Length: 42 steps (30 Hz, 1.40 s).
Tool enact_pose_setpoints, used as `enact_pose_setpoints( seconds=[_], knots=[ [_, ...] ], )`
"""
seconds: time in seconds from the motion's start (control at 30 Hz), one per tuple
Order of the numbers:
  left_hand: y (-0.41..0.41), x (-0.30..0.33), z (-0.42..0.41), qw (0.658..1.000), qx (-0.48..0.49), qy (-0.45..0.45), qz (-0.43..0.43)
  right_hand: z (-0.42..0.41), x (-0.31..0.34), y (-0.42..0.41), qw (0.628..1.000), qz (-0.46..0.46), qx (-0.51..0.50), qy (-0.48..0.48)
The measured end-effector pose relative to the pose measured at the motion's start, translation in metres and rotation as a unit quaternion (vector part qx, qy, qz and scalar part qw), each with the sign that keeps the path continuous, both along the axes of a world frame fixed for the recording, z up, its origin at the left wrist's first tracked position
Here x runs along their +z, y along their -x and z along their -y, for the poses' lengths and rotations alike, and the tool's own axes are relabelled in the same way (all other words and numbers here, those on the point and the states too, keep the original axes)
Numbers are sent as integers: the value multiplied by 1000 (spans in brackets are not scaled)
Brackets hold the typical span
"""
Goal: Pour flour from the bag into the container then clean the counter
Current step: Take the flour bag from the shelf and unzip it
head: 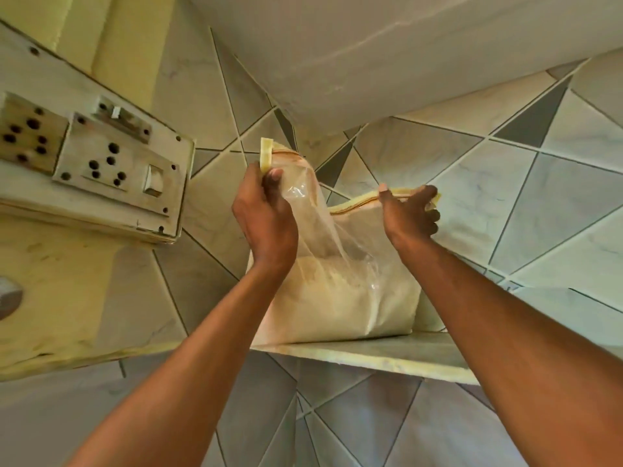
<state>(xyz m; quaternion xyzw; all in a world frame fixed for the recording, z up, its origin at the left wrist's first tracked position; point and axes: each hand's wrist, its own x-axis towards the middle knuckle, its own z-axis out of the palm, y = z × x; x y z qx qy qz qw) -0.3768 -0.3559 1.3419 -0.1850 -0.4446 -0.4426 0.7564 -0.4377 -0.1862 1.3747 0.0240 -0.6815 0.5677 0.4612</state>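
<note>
The left hand [266, 210] is pinching the bag's [340, 291] raised corner, steadying it. The bag is sitting on a shelf [387, 357], flour settled low. The right hand [409, 210] is curling fingers over its zipped rim, likely to lift it down.

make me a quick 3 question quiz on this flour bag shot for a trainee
1. True or false: the flour bag lies flat on the floor.
2. Which hand pinches the bag's pale loop: A left hand, B right hand?
3. Fill in: the bag stands on a stone ____.

Key: 1 false, it stands upright on the ledge. 2 A. 3 shelf.
</note>
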Motion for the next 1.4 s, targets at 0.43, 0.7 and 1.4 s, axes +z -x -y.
enact_pose_setpoints(
  seconds=[0.43,0.7,1.4],
  knots=[
    [-66,6,12,997,44,-41,-49,-51,20,4,947,-23,302,105],
    [-131,21,32,996,36,-83,-20,-22,33,-65,973,-113,187,76],
    [-332,-65,118,989,75,-52,120,48,-111,-230,939,-50,296,168]
  ],
)
